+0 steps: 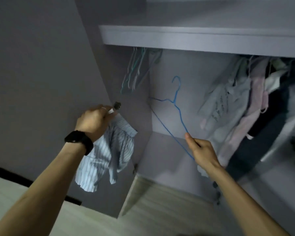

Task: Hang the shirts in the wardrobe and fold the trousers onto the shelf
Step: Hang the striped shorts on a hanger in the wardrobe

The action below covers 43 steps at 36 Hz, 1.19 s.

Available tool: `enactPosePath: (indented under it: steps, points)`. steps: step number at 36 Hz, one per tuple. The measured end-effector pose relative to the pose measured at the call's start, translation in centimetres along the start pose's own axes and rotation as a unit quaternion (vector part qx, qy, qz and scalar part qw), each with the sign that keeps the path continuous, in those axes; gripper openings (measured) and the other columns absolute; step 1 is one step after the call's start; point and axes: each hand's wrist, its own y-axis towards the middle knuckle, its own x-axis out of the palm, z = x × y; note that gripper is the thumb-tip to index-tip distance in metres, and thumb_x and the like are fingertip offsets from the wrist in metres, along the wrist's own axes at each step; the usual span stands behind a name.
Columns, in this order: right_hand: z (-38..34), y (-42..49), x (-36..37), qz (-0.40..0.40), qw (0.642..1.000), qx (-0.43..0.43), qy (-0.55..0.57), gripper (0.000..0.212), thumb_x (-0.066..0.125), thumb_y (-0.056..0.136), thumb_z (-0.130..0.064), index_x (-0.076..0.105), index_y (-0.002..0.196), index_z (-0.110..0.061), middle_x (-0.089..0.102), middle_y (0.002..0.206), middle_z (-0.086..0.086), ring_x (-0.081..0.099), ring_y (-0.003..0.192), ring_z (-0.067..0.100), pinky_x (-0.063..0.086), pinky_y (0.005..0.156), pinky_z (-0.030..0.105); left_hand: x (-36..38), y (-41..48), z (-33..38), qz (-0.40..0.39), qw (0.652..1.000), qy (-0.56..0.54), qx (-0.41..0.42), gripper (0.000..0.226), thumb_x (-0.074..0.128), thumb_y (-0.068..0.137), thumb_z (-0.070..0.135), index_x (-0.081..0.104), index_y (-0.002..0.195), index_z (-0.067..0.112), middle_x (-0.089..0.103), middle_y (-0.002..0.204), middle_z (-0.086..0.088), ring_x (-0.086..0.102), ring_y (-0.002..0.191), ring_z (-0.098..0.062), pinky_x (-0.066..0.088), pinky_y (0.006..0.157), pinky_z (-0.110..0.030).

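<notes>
My left hand (94, 120) grips the top of a blue-and-white striped shirt (107, 154), which hangs down crumpled in front of the open wardrobe door (41, 74). My right hand (201, 149) pinches the lower corner of a blue wire hanger (176, 106), held up inside the wardrobe with its hook pointing upward. The hanger is bare and apart from the shirt. A black watch sits on my left wrist.
Several empty wire hangers (134, 70) hang under the wardrobe shelf (194, 40) at the left. Hung clothes (245, 108), pale, pink and dark, fill the right side. A light wooden floor (160, 210) lies below.
</notes>
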Motion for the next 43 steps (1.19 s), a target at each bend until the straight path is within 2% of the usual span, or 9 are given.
enactPosePath:
  steps: [7, 13, 18, 23, 27, 31, 35, 38, 43]
  points:
    - [-1.4, -3.9, -0.9, -0.076, 0.986, 0.026, 0.144, 0.061, 0.052, 0.102, -0.043, 0.021, 0.052, -0.027, 0.018, 0.052, -0.008, 0.017, 0.047, 0.011, 0.016, 0.046, 0.024, 4.9, -2.2, 4.8, -0.112, 0.987, 0.005, 0.117, 0.069, 0.043, 0.101, 0.055, -0.003, 0.152, 0.055, 0.070, 0.113, -0.015, 0.062, 0.103, -0.044, 0.046, 0.075, -0.042]
    - [-0.7, -5.5, -1.5, -0.133, 0.986, -0.006, 0.095, 0.058, 0.056, 0.092, -0.054, 0.031, 0.050, -0.022, 0.027, 0.049, -0.007, 0.026, 0.045, 0.012, 0.023, 0.048, 0.028, 6.7, -2.3, 4.8, -0.070, 0.981, -0.049, 0.174, 0.034, 0.051, 0.101, 0.044, 0.061, 0.131, 0.032, 0.070, 0.122, -0.005, 0.065, 0.110, -0.035, 0.053, 0.085, -0.042]
    - [-0.5, -5.8, -0.6, -0.162, 0.986, -0.042, 0.029, 0.038, 0.070, 0.086, -0.048, 0.064, 0.083, -0.011, 0.062, 0.063, -0.006, 0.062, 0.063, 0.007, 0.049, 0.067, 0.020, 7.0, -2.6, 5.2, 0.048, 0.923, 0.024, 0.381, 0.029, 0.079, 0.081, 0.010, 0.075, 0.109, 0.016, 0.071, 0.086, -0.004, 0.069, 0.074, -0.029, 0.054, 0.062, -0.032]
    - [-4.8, -2.8, -0.9, -0.091, 0.930, 0.117, 0.335, 0.028, 0.062, 0.096, -0.040, 0.067, 0.096, -0.013, 0.059, 0.068, -0.001, 0.053, 0.054, 0.013, 0.041, 0.051, 0.026, 7.4, -1.9, 5.1, 0.093, 0.885, 0.056, 0.453, 0.031, 0.067, 0.079, 0.016, 0.075, 0.109, 0.016, 0.068, 0.079, 0.000, 0.067, 0.070, -0.025, 0.051, 0.061, -0.028]
    - [-7.2, -0.7, -3.0, -0.122, 0.918, 0.156, 0.343, 0.041, 0.053, 0.097, -0.053, 0.069, 0.106, -0.017, 0.057, 0.068, -0.007, 0.043, 0.050, 0.008, 0.031, 0.049, 0.022, 7.3, -1.6, 5.4, 0.122, 0.855, 0.083, 0.497, 0.037, 0.053, 0.083, 0.007, 0.076, 0.111, 0.016, 0.066, 0.077, 0.001, 0.064, 0.068, -0.026, 0.048, 0.060, -0.029]
    - [-8.1, 0.1, -3.6, -0.109, 0.929, 0.153, 0.319, 0.049, 0.045, 0.100, -0.056, 0.072, 0.097, -0.016, 0.033, 0.059, -0.008, 0.021, 0.042, 0.004, 0.016, 0.038, 0.017, 7.0, -1.6, 5.9, 0.108, 0.857, 0.072, 0.498, 0.051, 0.070, 0.084, 0.012, 0.061, 0.133, 0.021, 0.065, 0.076, 0.002, 0.062, 0.066, -0.025, 0.047, 0.061, -0.030]
    - [-7.4, 0.1, -3.0, 0.125, 0.963, 0.120, 0.208, 0.054, 0.050, 0.099, -0.057, 0.066, 0.060, -0.022, 0.036, 0.053, -0.007, 0.033, 0.044, 0.007, 0.027, 0.048, 0.023, 4.7, -2.4, 7.6, 0.000, 0.941, -0.065, 0.333, 0.073, 0.070, 0.093, 0.034, 0.022, 0.148, 0.039, 0.073, 0.087, 0.001, 0.066, 0.078, -0.032, 0.053, 0.071, -0.036]
    - [-5.9, -0.3, -3.2, 0.240, 0.892, 0.136, 0.357, 0.054, 0.064, 0.094, -0.044, 0.053, 0.045, -0.023, 0.042, 0.046, -0.011, 0.038, 0.049, 0.007, 0.028, 0.056, 0.026, 4.6, -1.8, 7.3, -0.014, 0.964, -0.124, 0.236, 0.047, 0.058, 0.091, 0.055, 0.050, 0.129, 0.027, 0.072, 0.097, 0.000, 0.066, 0.095, -0.034, 0.050, 0.074, -0.038]
    - [-5.8, -0.7, -3.6, 0.211, 0.796, 0.121, 0.555, 0.021, 0.053, 0.097, -0.017, 0.059, 0.077, -0.018, 0.030, 0.043, -0.011, 0.019, 0.040, 0.006, 0.014, 0.047, 0.023, 3.2, -0.3, 6.6, 0.025, 0.967, -0.113, 0.227, 0.049, 0.056, 0.086, 0.067, 0.074, 0.105, 0.025, 0.069, 0.087, -0.001, 0.067, 0.087, -0.026, 0.055, 0.073, -0.037]
